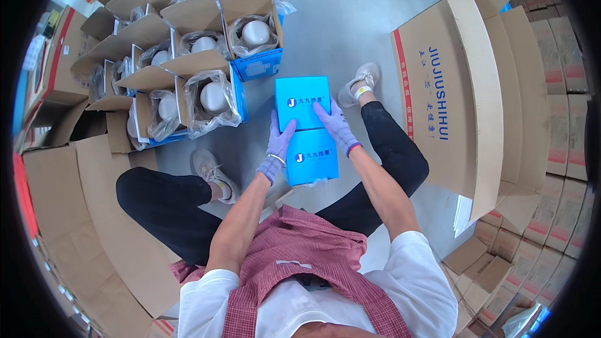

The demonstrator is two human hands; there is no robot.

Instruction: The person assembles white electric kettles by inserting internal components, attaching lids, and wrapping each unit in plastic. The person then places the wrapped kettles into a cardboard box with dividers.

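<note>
Two bright blue closed boxes sit end to end between my hands, one farther from me and one nearer. My left hand, in a pale purple glove, grips them from the left with its thumb on top at the seam. From the right side, my gloved right hand clasps the same pair, its thumb lying over the farther box. Both hands' other fingers are mostly hidden along the box sides. A bit of clear plastic shows under the near end.
At the left, several open blue boxes hold white rounded items in clear plastic bags. A large open carton stands at the right, with stacked cartons beyond it. Another open carton is at my left, beside my knee.
</note>
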